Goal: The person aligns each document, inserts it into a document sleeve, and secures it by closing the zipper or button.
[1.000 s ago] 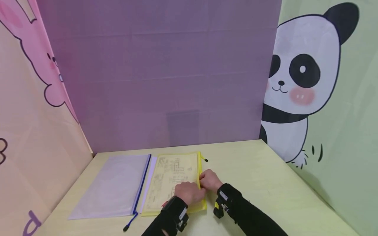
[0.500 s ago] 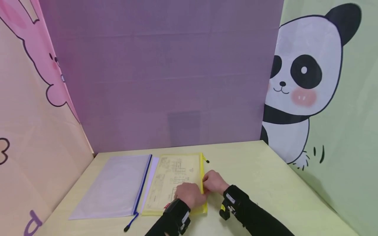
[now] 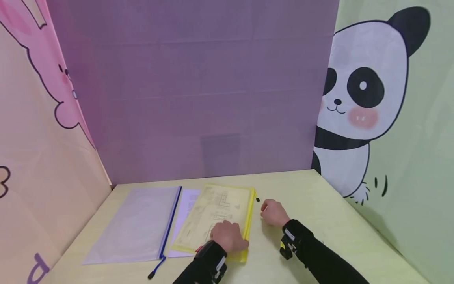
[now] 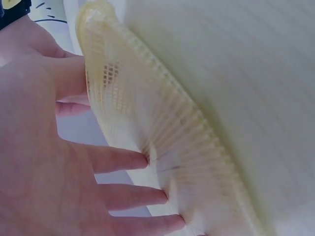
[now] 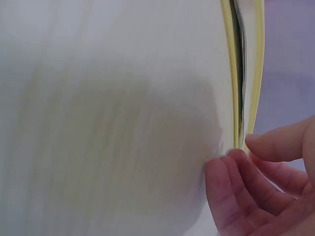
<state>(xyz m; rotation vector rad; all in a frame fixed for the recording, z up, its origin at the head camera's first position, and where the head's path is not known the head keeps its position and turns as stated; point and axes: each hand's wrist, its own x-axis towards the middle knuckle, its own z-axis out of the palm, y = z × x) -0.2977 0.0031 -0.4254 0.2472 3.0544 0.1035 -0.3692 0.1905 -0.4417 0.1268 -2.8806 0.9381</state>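
A yellow mesh zip folder [image 3: 213, 213] with a printed sheet inside lies slightly turned on the table. My left hand [image 3: 227, 236] grips its near right part; in the left wrist view, the fingers [image 4: 128, 160] press into the mesh [image 4: 162, 137] while the thumb side passes behind its edge. Just right of the folder's zip edge, my right hand [image 3: 274, 213] hovers with loosely bent fingers and nothing visible in them. In the right wrist view, two yellow strips [image 5: 256, 73] stand apart with a dark gap between them. A zip pull [image 3: 257, 199] hangs at the far corner.
To the left lies a pale folder [image 3: 134, 225] with a blue zip edge and a blue pull cord [image 3: 156, 268]. White printed paper [image 3: 188, 201] shows partly from under the yellow folder. A purple panel [image 3: 198, 98] borders the table [image 3: 301, 193] at the back.
The yellow folder has shifted right and turned clockwise, uncovering more of the white paper. My right hand has left its edge and moved right. The left hand stays on the folder.
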